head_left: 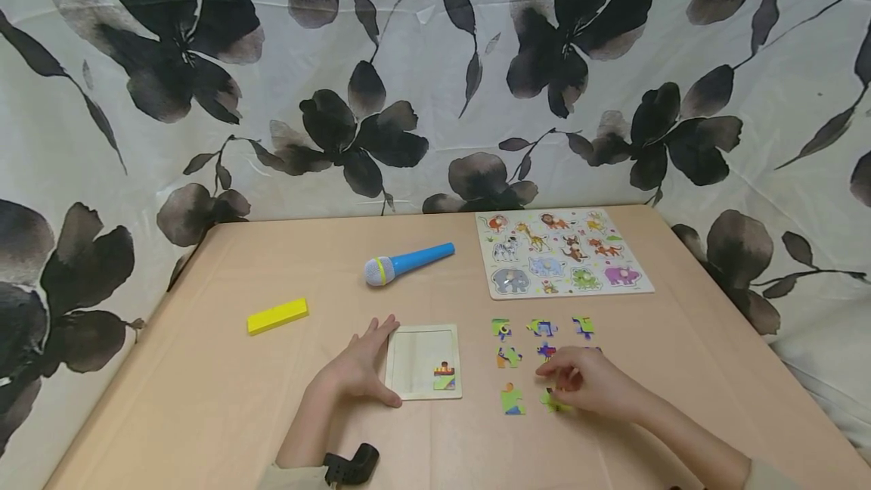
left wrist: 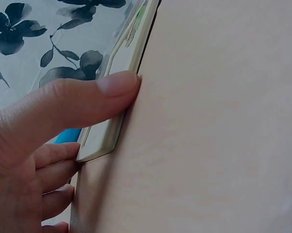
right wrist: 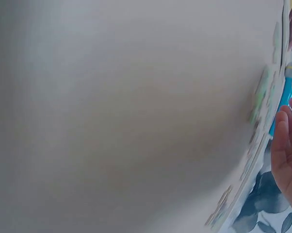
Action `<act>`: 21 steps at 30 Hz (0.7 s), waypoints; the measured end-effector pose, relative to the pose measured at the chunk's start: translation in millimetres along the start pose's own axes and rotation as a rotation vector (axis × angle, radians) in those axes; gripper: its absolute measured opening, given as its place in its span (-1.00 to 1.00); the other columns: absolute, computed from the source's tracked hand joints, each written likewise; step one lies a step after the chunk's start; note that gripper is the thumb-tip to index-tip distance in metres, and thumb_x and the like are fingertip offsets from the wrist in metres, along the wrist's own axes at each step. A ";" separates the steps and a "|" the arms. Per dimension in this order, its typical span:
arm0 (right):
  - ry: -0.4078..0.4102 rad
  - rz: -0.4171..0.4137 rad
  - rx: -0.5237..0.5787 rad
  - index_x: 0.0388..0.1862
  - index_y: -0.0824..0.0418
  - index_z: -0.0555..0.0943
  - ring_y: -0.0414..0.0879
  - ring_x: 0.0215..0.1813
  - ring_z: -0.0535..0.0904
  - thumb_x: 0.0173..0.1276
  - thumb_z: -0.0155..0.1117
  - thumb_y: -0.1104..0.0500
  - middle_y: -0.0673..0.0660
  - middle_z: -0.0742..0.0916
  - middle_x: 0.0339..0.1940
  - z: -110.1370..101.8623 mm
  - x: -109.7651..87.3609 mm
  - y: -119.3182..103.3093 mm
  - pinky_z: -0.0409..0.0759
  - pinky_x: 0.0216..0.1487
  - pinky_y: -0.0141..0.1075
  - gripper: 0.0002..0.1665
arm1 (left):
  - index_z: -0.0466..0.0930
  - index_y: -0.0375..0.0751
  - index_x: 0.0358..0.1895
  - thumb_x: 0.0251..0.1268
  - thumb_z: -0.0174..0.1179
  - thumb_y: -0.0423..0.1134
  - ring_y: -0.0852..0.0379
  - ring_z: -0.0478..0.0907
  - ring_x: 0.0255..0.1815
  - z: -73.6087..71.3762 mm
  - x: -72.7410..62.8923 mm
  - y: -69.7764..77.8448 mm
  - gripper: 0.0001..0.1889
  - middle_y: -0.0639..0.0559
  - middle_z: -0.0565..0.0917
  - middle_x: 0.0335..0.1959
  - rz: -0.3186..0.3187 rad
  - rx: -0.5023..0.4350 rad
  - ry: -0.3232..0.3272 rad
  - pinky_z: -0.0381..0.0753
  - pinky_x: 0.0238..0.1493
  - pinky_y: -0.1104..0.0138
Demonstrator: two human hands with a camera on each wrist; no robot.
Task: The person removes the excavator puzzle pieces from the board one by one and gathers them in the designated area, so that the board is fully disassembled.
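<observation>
My left hand point(head_left: 354, 365) grips a small white puzzle frame point(head_left: 415, 361) by its left side, thumb at the near corner and fingers at the far one. The thumb presses on the frame's edge point(left wrist: 100, 138) in the left wrist view. Two joined-looking colourful pieces point(head_left: 444, 376) sit inside the frame's lower right corner. Over the loose jigsaw pieces hovers my right hand point(head_left: 595, 383), its fingers loosely bent, with no piece visible between them. A green piece point(head_left: 553, 401) lies under its fingertips, partly hidden; contact cannot be told. Another green piece point(head_left: 512, 401) lies just left of it.
Several jigsaw pieces point(head_left: 542, 328) are spread right of the frame. Behind them lies an animal puzzle board point(head_left: 554, 255). A blue toy microphone point(head_left: 411, 259) rests beyond the frame, and a yellow block point(head_left: 277, 316) lies to the left. A flowered curtain point(head_left: 435, 82) hangs behind the table.
</observation>
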State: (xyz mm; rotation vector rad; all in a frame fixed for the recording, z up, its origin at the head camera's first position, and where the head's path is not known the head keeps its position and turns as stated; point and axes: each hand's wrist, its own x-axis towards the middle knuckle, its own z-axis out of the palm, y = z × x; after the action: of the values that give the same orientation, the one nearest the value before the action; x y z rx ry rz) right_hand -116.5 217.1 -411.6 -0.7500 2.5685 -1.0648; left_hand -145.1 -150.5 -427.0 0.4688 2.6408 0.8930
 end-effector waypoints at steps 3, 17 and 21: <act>0.028 -0.016 0.014 -0.22 0.26 0.64 -0.17 -0.41 0.49 0.02 0.40 0.29 -0.02 0.66 -0.37 5.2 5.0 -6.9 0.55 -0.40 -0.41 -0.72 | 0.09 -0.32 0.36 -0.53 0.60 -0.13 -0.19 -0.16 0.43 0.6 -0.3 0.1 0.19 -0.18 0.06 0.42 0.004 -0.006 0.002 -0.16 0.33 -0.13; 0.053 -0.048 0.080 -0.14 0.30 0.62 -0.10 -0.33 0.51 0.02 0.43 0.24 0.09 0.66 -0.25 37.5 41.9 -40.4 0.53 -0.40 -0.43 -0.63 | 0.10 -0.33 0.35 -0.54 0.60 -0.16 -0.21 -0.16 0.43 0.5 0.3 2.3 0.18 -0.19 0.07 0.41 -0.005 -0.020 0.000 -0.19 0.34 -0.13; 0.049 -0.034 0.076 -0.14 0.28 0.62 -0.10 -0.34 0.49 0.02 0.43 0.24 0.08 0.65 -0.22 48.4 53.1 -48.3 0.53 -0.41 -0.44 -0.62 | 0.10 -0.33 0.35 -0.53 0.60 -0.15 -0.21 -0.16 0.43 0.0 -0.5 2.0 0.18 -0.19 0.07 0.41 -0.002 -0.016 0.000 -0.18 0.33 -0.13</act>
State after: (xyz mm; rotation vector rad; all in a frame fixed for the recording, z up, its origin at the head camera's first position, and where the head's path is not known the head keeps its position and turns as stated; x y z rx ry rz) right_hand -123.0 130.8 -413.0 -0.7597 2.5479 -1.1980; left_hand -144.2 -149.2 -425.7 0.4618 2.6323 0.9127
